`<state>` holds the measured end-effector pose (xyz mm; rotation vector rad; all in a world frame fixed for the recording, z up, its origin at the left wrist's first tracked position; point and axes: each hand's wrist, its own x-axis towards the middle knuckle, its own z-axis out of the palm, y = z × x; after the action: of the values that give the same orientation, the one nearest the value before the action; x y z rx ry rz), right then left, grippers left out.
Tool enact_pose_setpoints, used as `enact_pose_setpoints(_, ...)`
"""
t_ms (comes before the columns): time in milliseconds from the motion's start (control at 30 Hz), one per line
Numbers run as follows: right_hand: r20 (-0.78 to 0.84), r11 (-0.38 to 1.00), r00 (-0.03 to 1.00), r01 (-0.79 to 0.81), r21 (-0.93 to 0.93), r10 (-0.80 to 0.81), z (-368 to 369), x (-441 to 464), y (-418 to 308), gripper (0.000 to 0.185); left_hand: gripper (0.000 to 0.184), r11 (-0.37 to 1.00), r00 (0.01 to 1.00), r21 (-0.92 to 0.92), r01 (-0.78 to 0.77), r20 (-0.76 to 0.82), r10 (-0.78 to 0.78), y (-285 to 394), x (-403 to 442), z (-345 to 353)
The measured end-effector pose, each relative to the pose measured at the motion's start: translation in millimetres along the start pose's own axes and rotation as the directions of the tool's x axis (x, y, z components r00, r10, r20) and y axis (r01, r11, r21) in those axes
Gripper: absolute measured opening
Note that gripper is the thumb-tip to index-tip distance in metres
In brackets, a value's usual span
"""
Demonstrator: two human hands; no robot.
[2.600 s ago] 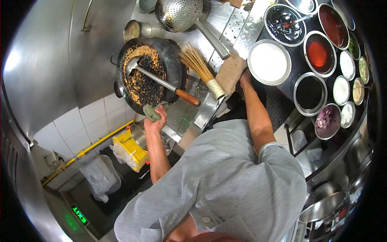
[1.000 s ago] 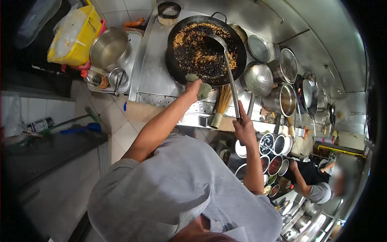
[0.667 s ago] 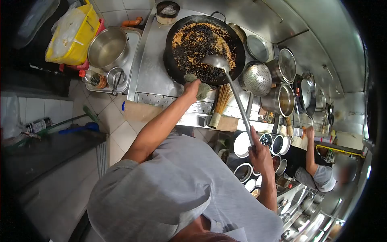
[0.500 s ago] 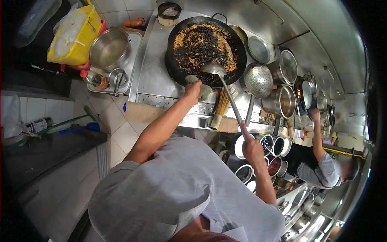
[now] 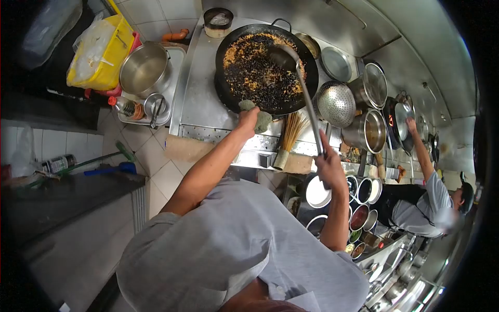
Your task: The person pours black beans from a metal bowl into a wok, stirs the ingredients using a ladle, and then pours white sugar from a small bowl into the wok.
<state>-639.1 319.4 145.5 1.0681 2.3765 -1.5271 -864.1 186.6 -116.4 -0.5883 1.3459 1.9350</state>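
Observation:
A black wok (image 5: 224,86) sits on the steel stove, holding a dark and orange-brown crumbly mix (image 5: 254,67). My left hand (image 5: 248,124) is closed on a green cloth (image 5: 263,121) against the wok's near rim. In my right hand (image 5: 329,162) is the handle of a long metal ladle (image 5: 311,106), whose bowl lies in the upper right part of the mix. A straw brush (image 5: 292,134) lies below the wok. Right of the wok is a perforated strainer (image 5: 336,104).
Left of the stove, a steel pot (image 5: 144,70) and a bottle (image 5: 125,106) stand on a tray near a yellow bin (image 5: 106,57). Sauce bowls (image 5: 318,192) are by my right forearm. A co-worker (image 5: 416,210) reaches toward a pan at the far right.
The ladle bowl has moved from the wok's near side up to its upper right. My right hand has shifted slightly up. The co-worker's arm has moved; my left hand stays at the rim.

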Motion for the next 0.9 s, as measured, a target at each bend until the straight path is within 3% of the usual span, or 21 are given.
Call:
enact_pose_setpoints(67,-0.029,0.993,0.993,0.113,-0.019,-0.114,-7,44,-1,0.078,0.036,0.998,0.999,-0.048,0.041,0.027,-0.040,15,-23,4)
enact_pose_setpoints(167,0.007,0.994,0.994,0.106,-0.006,-0.106,-13,110,-39,0.078,0.033,0.999,0.999,-0.014,0.037,0.040,-0.037,4,-4,0)
enact_pose_setpoints(267,0.082,0.957,0.956,0.287,-0.043,-0.283,-21,203,-23,0.080,0.032,1.000,1.000,0.015,-0.004,-0.001,0.004,28,-41,9)
enact_pose_setpoints(300,0.117,0.959,0.963,0.258,-0.120,-0.245,-19,201,-44,0.082,0.032,1.000,1.000,0.006,-0.007,-0.011,0.007,21,-30,7)
enact_pose_setpoints(400,0.254,0.977,0.951,0.200,-0.069,-0.177,-14,206,-63,0.084,0.029,0.998,0.995,-0.062,-0.033,0.095,0.039,9,-18,2)
enact_pose_setpoints(467,0.311,0.868,0.926,0.326,-0.375,-0.214,-13,186,-77,0.084,0.029,0.996,0.993,-0.067,-0.051,0.099,0.058,13,-24,3)
enact_pose_setpoints(500,0.313,0.869,0.926,0.323,-0.376,-0.209,-13,186,-69,0.084,0.030,0.995,0.990,-0.069,-0.073,0.114,0.081,14,-22,4)
enact_pose_setpoints(567,0.375,0.387,0.763,0.607,-0.694,-0.526,-16,185,-44,0.085,0.030,0.998,0.994,-0.050,-0.038,0.099,0.042,15,-20,4)
enact_pose_setpoints(600,0.328,0.382,0.869,0.464,-0.799,-0.369,-15,156,-60,0.087,0.030,0.999,0.996,-0.033,-0.009,0.085,0.011,17,-22,4)
enact_pose_setpoints(633,0.324,0.386,0.873,0.459,-0.800,-0.366,-23,142,-62,0.087,0.030,1.000,0.996,-0.029,-0.004,0.088,0.007,18,-25,5)
enact_pose_setpoints(700,0.325,0.211,0.881,0.410,-0.887,-0.343,-40,118,-53,0.088,0.031,0.999,0.999,0.013,-0.037,-0.004,0.037,22,-36,8)
enact_pose_setpoints(800,0.282,0.160,0.900,0.348,-0.924,-0.331,-72,80,-23,0.088,0.035,0.998,0.999,-0.057,0.015,0.030,-0.013,19,-30,5)
enact_pose_setpoints(867,0.261,0.199,0.860,0.376,-0.905,-0.438,-76,53,10,0.088,0.037,0.999,0.999,-0.048,0.023,0.048,-0.020,7,-12,0)
enact_pose_setpoints(900,0.189,0.279,0.903,0.309,-0.909,-0.385,-70,33,18,0.087,0.038,0.999,0.998,-0.046,0.030,0.058,-0.028,1,-5,-2)
